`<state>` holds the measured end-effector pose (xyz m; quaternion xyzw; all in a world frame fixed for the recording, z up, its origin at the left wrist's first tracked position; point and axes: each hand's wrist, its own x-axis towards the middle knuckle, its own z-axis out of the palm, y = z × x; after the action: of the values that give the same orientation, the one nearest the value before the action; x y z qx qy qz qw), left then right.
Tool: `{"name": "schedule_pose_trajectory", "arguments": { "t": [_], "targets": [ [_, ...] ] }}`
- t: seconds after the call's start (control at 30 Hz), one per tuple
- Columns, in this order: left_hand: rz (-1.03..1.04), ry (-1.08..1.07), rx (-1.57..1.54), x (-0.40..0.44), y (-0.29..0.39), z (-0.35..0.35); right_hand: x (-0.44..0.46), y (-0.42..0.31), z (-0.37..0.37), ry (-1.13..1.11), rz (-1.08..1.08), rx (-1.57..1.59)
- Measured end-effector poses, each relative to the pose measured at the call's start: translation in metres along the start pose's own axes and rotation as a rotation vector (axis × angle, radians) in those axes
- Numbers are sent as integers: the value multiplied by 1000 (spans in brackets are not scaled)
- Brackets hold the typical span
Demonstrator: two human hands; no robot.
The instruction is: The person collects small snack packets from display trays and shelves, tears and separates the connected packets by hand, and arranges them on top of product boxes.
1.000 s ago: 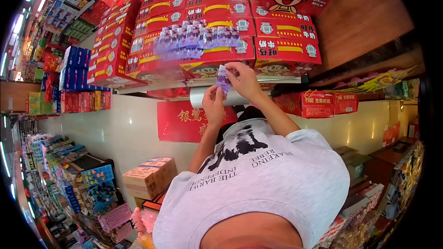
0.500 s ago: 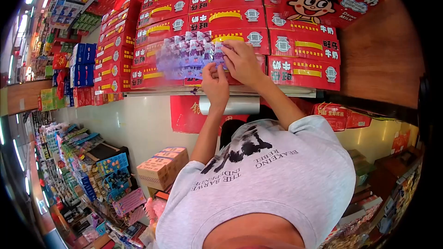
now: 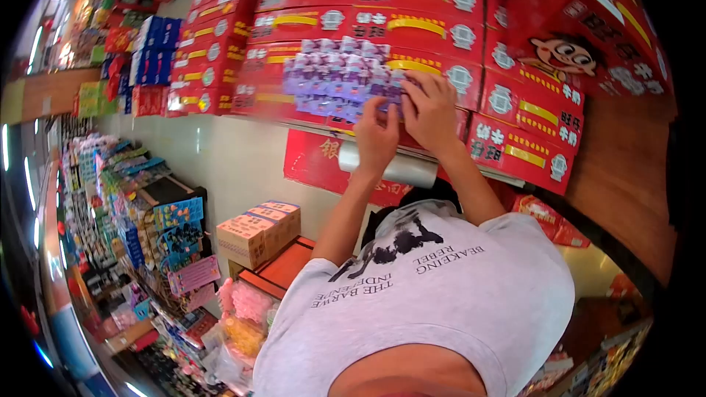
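Observation:
Several small purple packets (image 3: 334, 77) lie in overlapping rows on top of the stacked red cartons (image 3: 412, 26). At the right end of these rows, my left hand (image 3: 377, 132) and my right hand (image 3: 430, 109) are close together. The fingers of both hands pinch a purple packet (image 3: 387, 90) between them, its lower part partly covered by the fingertips. The hands are just above the front edge of the cartons.
A silver roll (image 3: 390, 165) sits below the carton edge, near my wrists. A larger red box (image 3: 581, 29) stands at the upper right. Brown cartons (image 3: 257, 231) and a goods rack (image 3: 147, 198) are at lower left.
Both hands have moved from in front of the cartons to the right end of the packet rows, still with the packet. The view has turned and shifted.

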<state>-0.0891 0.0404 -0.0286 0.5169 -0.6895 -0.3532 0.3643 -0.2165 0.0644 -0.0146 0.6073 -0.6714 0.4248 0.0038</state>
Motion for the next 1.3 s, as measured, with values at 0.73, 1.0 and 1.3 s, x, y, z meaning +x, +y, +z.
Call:
{"name": "schedule_pose_trajectory", "arguments": {
  "t": [0.73,1.0,1.3],
  "targets": [
    [-801,417,-444,-451,-167,-139,-192,-123,67,-767,-331,379],
    [-699,919,-438,-536,-132,-132,-378,-274,38,-1596,-1220,290],
    [-713,1408,-539,-684,-112,-93,-475,-330,4,-1865,-1811,52]
  ]
}}
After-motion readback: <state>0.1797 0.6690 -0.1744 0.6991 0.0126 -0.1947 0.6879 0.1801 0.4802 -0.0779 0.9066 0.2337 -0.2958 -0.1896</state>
